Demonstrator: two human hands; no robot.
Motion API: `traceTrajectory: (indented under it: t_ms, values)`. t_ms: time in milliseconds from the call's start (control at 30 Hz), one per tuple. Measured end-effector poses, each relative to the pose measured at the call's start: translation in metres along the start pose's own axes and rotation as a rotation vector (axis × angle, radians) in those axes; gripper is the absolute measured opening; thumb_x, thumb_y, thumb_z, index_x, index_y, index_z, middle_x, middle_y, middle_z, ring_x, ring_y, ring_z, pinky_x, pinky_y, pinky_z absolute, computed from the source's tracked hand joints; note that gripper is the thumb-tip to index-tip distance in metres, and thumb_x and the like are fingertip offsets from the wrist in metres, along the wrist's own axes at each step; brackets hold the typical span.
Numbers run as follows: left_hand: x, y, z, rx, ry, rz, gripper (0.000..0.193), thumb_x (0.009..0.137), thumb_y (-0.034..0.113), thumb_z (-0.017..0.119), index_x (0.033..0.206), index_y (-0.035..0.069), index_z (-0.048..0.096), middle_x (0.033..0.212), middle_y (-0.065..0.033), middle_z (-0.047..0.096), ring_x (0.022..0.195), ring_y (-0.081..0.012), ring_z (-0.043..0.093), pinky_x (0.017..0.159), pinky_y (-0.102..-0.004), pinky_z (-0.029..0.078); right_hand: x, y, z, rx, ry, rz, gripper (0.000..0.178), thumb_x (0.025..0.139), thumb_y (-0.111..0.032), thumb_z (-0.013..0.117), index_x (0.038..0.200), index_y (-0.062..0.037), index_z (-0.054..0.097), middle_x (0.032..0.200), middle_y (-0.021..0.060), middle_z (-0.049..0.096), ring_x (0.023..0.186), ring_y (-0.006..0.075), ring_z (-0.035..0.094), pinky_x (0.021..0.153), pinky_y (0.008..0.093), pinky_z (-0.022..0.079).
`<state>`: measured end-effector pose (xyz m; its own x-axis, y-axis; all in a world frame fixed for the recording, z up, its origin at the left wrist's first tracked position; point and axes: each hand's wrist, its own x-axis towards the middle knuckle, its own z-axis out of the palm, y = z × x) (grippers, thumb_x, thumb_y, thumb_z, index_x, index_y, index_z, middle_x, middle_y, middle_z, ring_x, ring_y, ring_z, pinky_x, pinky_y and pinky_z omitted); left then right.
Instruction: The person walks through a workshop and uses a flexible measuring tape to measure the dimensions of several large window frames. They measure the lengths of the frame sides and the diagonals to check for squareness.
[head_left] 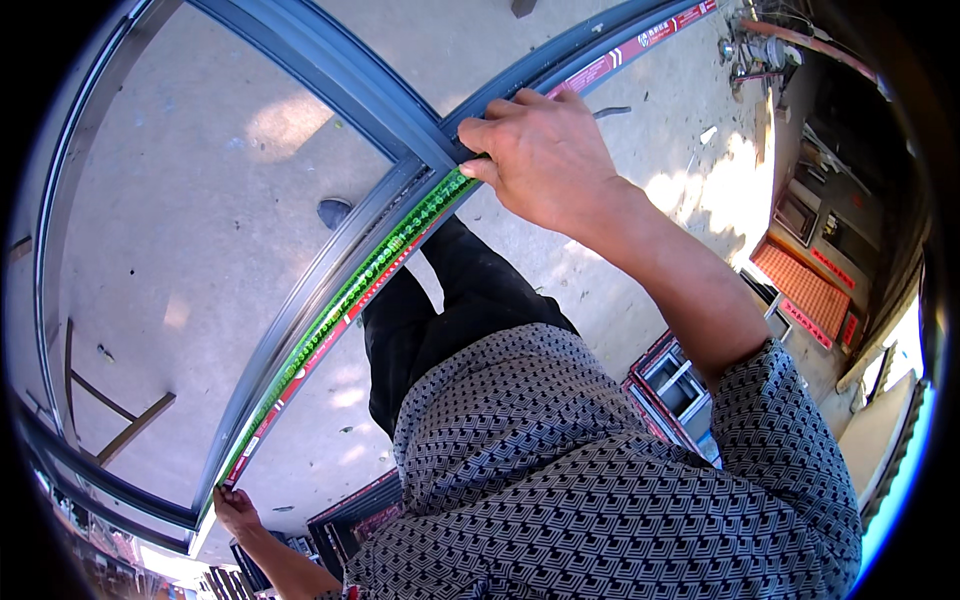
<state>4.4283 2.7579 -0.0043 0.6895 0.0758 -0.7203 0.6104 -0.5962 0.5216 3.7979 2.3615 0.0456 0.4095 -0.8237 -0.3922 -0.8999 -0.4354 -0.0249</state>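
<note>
A green tape measure blade (375, 270) with pale markings stretches along the near edge of a dark grey-blue metal frame (330, 75). My left hand (236, 510) pinches the blade's lower end beside the frame's near-left corner. At the other end, my right hand (545, 155) grips the blade where a crossbar meets the near rail, with its thumb against the blade and its fingers curled over the frame. The tape's case cannot be made out. Red-and-white printed protective film (640, 45) lines the rail's outer side, past my right hand and below the blade.
Concrete floor (200, 230) shows through the frame's openings. Dark thin bars (135, 428) lie at the left. More framed pieces (675, 385) stand behind my right side, and assorted items (765, 55) are gathered at the far right. My shoe tip (334, 212) shows beneath the frame.
</note>
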Motion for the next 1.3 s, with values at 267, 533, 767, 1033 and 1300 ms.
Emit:
traceTrajectory:
  t_ms: [267, 533, 767, 1033, 1300]
  values:
    - [-0.004, -0.005, 0.001, 0.009, -0.007, 0.024, 0.026, 0.100, 0.021, 0.060, 0.076, 0.010, 0.060, 0.065, 0.0036, 0.058, 0.052, -0.0069, 0.048, 0.052, -0.0210, 0.048, 0.003, 0.002, 0.002, 0.014, -0.011, 0.009, 0.020, 0.086, -0.030, 0.072, 0.090, -0.0125, 0.064, 0.084, 0.0017, 0.064, 0.096, 0.0233, 0.065, 0.081, 0.0458, 0.048]
    - [-0.002, -0.006, 0.008, 0.009, 0.042, 0.020, 0.026, 0.098, 0.025, 0.062, 0.075, 0.013, 0.060, 0.059, 0.0048, 0.056, 0.049, -0.0066, 0.049, 0.051, -0.0204, 0.047, 0.007, 0.003, -0.011, -0.014, -0.158, 0.062, 0.022, 0.091, -0.034, 0.066, 0.104, -0.0162, 0.069, 0.097, 0.0011, 0.069, 0.103, 0.0229, 0.063, 0.089, 0.0463, 0.046]
    - [-0.017, -0.006, 0.019, 0.018, 0.049, 0.024, 0.027, 0.097, 0.027, 0.062, 0.073, 0.015, 0.060, 0.056, 0.0058, 0.054, 0.046, -0.0054, 0.047, 0.048, -0.0196, 0.044, 0.007, 0.010, -0.014, -0.008, -0.167, 0.063, 0.022, 0.091, -0.035, 0.066, 0.103, -0.0171, 0.069, 0.100, 0.0019, 0.069, 0.105, 0.0235, 0.064, 0.089, 0.0464, 0.045]
    - [-0.037, -0.001, 0.031, 0.003, 0.018, 0.036, 0.025, 0.097, 0.025, 0.062, 0.075, 0.014, 0.059, 0.060, 0.0057, 0.055, 0.047, -0.0052, 0.044, 0.049, -0.0198, 0.043, 0.008, 0.026, -0.024, 0.033, -0.212, 0.091, 0.026, 0.092, -0.039, 0.065, 0.103, -0.0158, 0.069, 0.101, 0.0031, 0.069, 0.108, 0.0243, 0.064, 0.090, 0.0469, 0.044]
    - [-0.062, 0.005, 0.037, 0.003, 0.048, 0.060, 0.024, 0.095, 0.025, 0.062, 0.074, 0.014, 0.059, 0.058, 0.0065, 0.052, 0.049, -0.0057, 0.043, 0.054, -0.0210, 0.043, 0.007, 0.035, -0.041, 0.031, -0.267, 0.104, 0.028, 0.093, -0.040, 0.064, 0.103, -0.0144, 0.068, 0.101, 0.0055, 0.069, 0.107, 0.0256, 0.064, 0.090, 0.0476, 0.045]
